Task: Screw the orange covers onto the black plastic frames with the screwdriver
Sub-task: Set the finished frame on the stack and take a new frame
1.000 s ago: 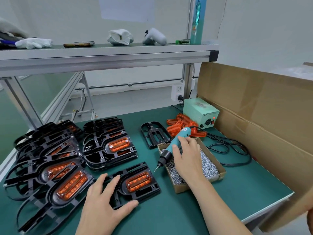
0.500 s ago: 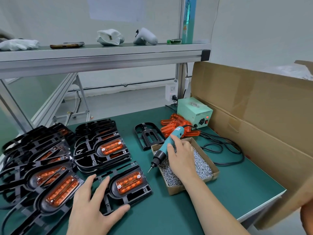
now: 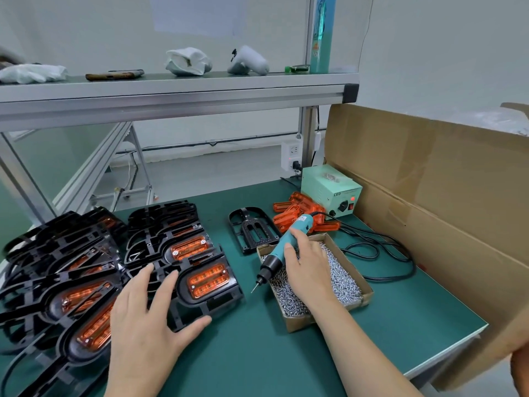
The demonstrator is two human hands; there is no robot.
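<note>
Left hand: the left hand (image 3: 148,325) is lying flat with its fingers straight and spread on the near black frame (image 3: 220,302), holding nothing, its thumb lying along the frame's near edge.
Right hand: the right hand (image 3: 307,270) is curling round the teal screwdriver (image 3: 282,247), holding it tilted with the bit pointing down and to the left.
Bit: the tip is hanging above the desk (image 3: 257,356), just left of the screw box (image 3: 300,323).
Near frame: it is lying flat on the desk, with an orange cover (image 3: 207,280) sitting in its rounded housing, just right of the left fingers.
Screw box: a shallow cardboard tray full of small silver screws is sitting under the right hand.
Loose covers: a pile of orange covers (image 3: 297,210) is lying behind the screw box, touching the green power unit (image 3: 326,187).
Single frame: one black frame (image 3: 253,230) is lying between the pile and the stacked frames (image 3: 71,267).
Stacked frames: they are overlapping on the left side of the desk, orange showing in several.
Cable: a black cable (image 3: 380,253) is looping on the desk right of the screw box.
</note>
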